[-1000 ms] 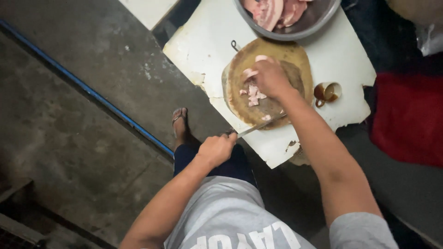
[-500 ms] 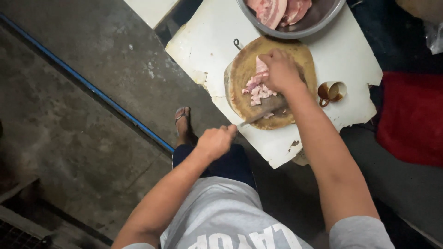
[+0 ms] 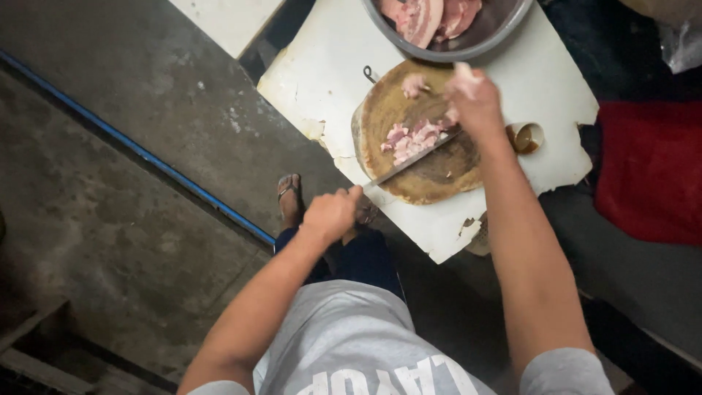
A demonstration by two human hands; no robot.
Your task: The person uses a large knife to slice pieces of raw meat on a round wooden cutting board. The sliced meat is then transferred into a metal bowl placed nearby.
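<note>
A round wooden chopping block lies on a chipped white tabletop. On the block sits a small heap of chopped raw meat, and one loose piece lies near its far edge. My left hand grips the handle of a long knife, below the table's near edge. The blade reaches across the block to the heap. My right hand hovers over the block's far right side, fingers closed on a pale bit of meat, close to the bowl's rim.
A metal bowl with slabs of raw meat stands at the table's far side. A small cup sits right of the block. A red object is at the right. A blue line crosses the concrete floor. My sandalled foot is below the table.
My right hand has lifted off the middle of the block and moved towards the bowl. The chopped meat now lies uncovered, with the knife blade lying against it.
</note>
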